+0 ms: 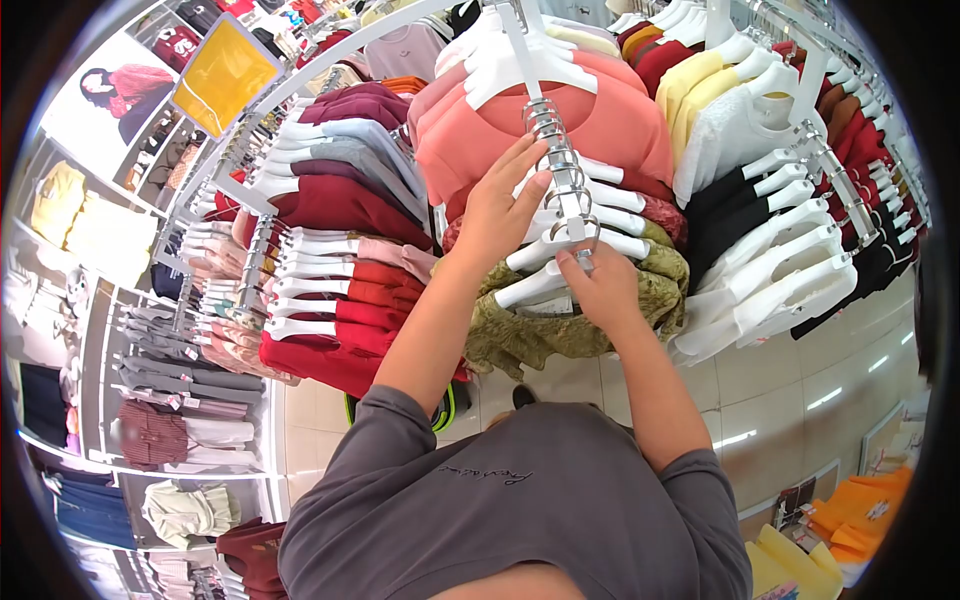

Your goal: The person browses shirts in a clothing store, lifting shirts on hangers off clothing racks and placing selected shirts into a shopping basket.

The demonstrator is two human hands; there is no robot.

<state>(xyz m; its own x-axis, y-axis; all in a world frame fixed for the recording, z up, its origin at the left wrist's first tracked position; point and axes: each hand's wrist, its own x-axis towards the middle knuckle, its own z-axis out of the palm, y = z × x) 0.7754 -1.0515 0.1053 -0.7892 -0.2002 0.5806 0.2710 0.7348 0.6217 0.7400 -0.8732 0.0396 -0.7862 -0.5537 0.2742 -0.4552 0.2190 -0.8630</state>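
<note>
I'd hold the white hanger (528,287) level while guiding its hook around the rail (571,205); my right hand (597,283) pinches its neck below the rail's near end. My left hand (503,208) spreads loosely beside the rail. The hanger's green top (535,338) looks mottled, crinkly, soft.

I can't make out a single word for certain. Dark script (486,472) crosses the grey T-shirt (560,525), upside down; the label (553,307) at the olive top's (535,340) neck and the orange garment's (840,520) pale print (878,509) are too small.
</note>
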